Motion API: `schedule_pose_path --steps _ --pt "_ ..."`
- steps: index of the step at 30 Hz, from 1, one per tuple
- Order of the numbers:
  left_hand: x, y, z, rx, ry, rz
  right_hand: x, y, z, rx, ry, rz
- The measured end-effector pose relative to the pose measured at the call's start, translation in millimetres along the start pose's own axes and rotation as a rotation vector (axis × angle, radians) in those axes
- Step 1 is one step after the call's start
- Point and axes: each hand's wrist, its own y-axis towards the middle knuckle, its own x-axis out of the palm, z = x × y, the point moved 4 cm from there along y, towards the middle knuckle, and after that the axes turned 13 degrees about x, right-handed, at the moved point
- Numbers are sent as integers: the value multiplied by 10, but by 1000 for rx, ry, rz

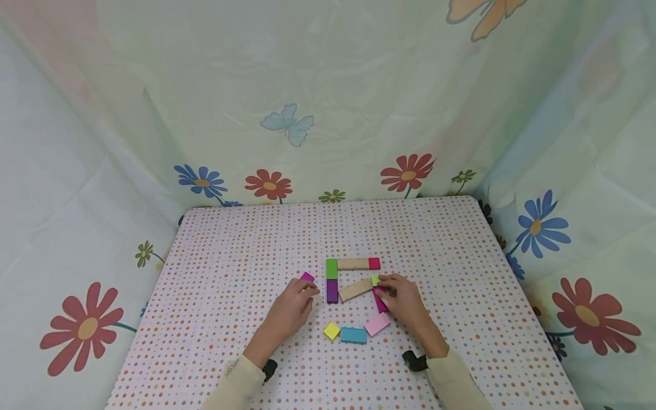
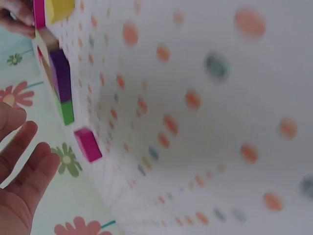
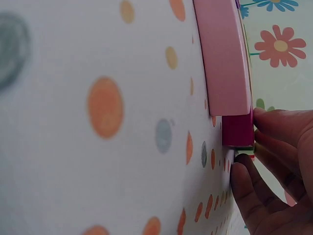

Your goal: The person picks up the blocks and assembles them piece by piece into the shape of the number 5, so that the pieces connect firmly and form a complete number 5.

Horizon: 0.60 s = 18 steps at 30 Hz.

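My right hand point(image 1: 406, 302) bends over the right end of a block outline, its thumb against a magenta block point(image 1: 380, 300) and its fingers by a lime green block point(image 1: 375, 281). In the right wrist view the thumb touches the magenta block point(image 3: 238, 131) near its end, beside a pink block point(image 3: 226, 58). My left hand point(image 1: 291, 306) hovers left of the outline with relaxed fingers and nothing in them. Just beyond its fingertips lies a loose magenta block point(image 2: 88, 144). Closest to it in the outline is a purple block point(image 1: 332, 290).
A green block point(image 1: 331, 269), two plain wooden blocks point(image 1: 353, 264) point(image 1: 356, 290) and a red block point(image 1: 374, 263) belong to the outline. Nearer me lie a yellow block point(image 1: 332, 331), a blue block point(image 1: 353, 335) and the pink block. A dotted cloth point(image 1: 230, 245) covers the table; flowered curtains surround it.
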Motion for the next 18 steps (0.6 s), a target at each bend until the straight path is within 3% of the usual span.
schedule_pose_path --steps 2,6,11,18 --pt "-24 44 -108 -31 19 -20 -6 0 -3 -3 2 4" --pt "21 108 -292 -105 27 -135 -16 1 -1 -10 0 15" --pt "125 113 -390 -148 3 -243 0 -2 11 3 -2 1" --pt "204 97 -408 -139 21 -201 -2 -4 -7 20 -7 -9"
